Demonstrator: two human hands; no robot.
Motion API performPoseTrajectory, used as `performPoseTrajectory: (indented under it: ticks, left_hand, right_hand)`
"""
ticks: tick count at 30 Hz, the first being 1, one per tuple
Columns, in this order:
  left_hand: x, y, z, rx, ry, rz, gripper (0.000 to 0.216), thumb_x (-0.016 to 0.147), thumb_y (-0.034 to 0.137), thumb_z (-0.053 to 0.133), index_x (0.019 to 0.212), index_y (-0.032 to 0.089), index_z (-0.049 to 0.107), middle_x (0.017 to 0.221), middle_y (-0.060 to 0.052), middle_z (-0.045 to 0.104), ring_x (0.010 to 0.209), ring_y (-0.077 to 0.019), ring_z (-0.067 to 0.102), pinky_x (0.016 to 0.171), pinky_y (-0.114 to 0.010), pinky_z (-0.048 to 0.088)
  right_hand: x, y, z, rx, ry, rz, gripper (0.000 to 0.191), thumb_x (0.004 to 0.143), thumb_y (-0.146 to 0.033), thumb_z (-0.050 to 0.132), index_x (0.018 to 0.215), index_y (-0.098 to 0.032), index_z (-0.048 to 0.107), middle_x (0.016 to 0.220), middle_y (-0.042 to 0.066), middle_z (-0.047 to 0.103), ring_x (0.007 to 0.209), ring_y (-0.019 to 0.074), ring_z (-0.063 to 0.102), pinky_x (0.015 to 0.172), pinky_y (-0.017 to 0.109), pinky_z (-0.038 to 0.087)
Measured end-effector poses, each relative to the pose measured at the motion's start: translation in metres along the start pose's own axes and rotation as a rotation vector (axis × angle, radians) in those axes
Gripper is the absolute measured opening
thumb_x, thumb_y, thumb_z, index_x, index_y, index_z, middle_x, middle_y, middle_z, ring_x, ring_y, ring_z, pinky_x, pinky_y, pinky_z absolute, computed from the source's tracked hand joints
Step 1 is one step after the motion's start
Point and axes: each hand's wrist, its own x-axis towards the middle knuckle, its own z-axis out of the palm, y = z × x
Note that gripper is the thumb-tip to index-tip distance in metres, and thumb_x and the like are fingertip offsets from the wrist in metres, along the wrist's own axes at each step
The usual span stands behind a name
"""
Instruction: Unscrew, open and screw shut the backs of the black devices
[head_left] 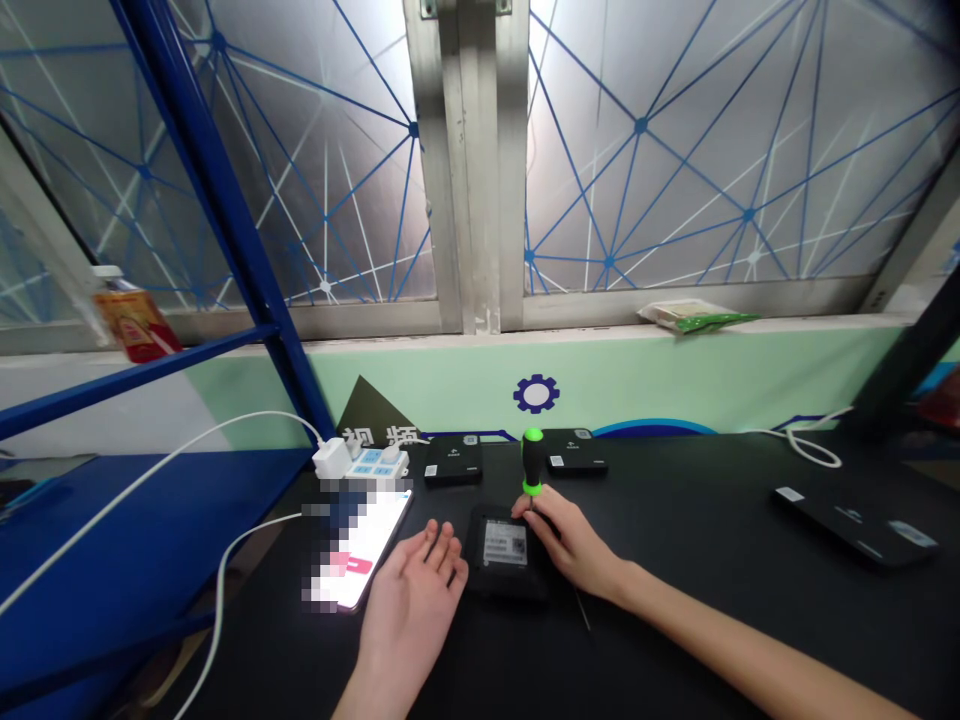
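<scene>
A black box-shaped device with a white printed label lies on the black table in front of me. My right hand pinches a screwdriver with a black and bright green handle just below that handle. The screwdriver stands upright over the device's far right corner; its tip is hidden by my fingers. Beside the device's left edge rests my left hand, palm turned up and fingers loosely bent, with nothing in it. Whether its fingertips touch the device I cannot tell.
Two similar black devices lie near the wall, another at the right. A lit phone lies left of my left hand, near a power strip with a white charger and cables. A thin metal rod lies near my right wrist.
</scene>
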Motion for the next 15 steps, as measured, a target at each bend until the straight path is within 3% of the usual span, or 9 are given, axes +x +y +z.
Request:
performPoseTrajectory:
  ticks: [7,15]
  left_hand:
    - [-0.003,0.001,0.002,-0.006,-0.078,-0.037,0.01,0.093,0.007,0.047,0.092,0.014,0.054,0.08,-0.005,0.053,0.063,-0.0141,0.056,0.056,-0.027,0.05]
    - [-0.006,0.001,0.004,-0.011,-0.103,-0.04,0.01,0.092,0.007,0.047,0.089,0.014,0.053,0.076,-0.002,0.048,0.059,-0.0126,0.051,0.054,-0.026,0.047]
  right_hand:
    - [0.001,0.006,0.003,0.004,0.124,0.042,0.013,0.097,-0.032,0.057,0.09,-0.021,0.06,0.084,0.004,0.064,0.078,0.0199,0.061,0.073,0.032,0.05]
    - [0.001,0.013,0.006,0.101,0.23,0.146,0.026,0.088,-0.039,0.069,0.076,-0.021,0.054,0.075,0.001,0.065,0.069,0.0175,0.061,0.066,0.029,0.05]
